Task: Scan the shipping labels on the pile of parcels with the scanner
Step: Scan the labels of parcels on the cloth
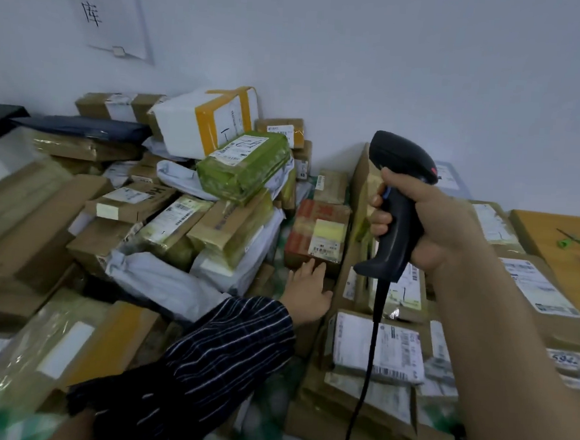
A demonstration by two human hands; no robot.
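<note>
1. A heap of parcels (pixel 110 214) is seen at nine o'clock in the view. It is made up of brown cardboard cartons glazed with clear tape and soft, crumpled grey plastic mailers.
2. Toward eleven o'clock, a white foam box (pixel 185 126) bound with yellow tape is stacked on top of the heap. A block wrapped in shiny green film (pixel 247 175) is set at its five o'clock.
3. The left hand (pixel 307 289), reaching out of a dark striped sleeve (pixel 225 346), is held flat with straight fingers, and nothing is grasped. Its fingertips are laid at the lower edge of a red-printed carton (pixel 311 211) at its twelve o'clock.
4. A white rectangular shipping label (pixel 326 244) is stuck on that carton's face.
5. The scanner (pixel 400 200), pistol-shaped and made of matte black plastic, is gripped round its handle by the right hand (pixel 439 230), at two o'clock from the left hand. A thin black cable (pixel 373 328) is hung from its base.
6. Flat, taped cartons (pixel 371 356) with white labels are stacked at five o'clock.
7. A wooden tabletop (pixel 548 234) is seen at three o'clock, with green-handled scissors (pixel 575 239) laid on it.
</note>
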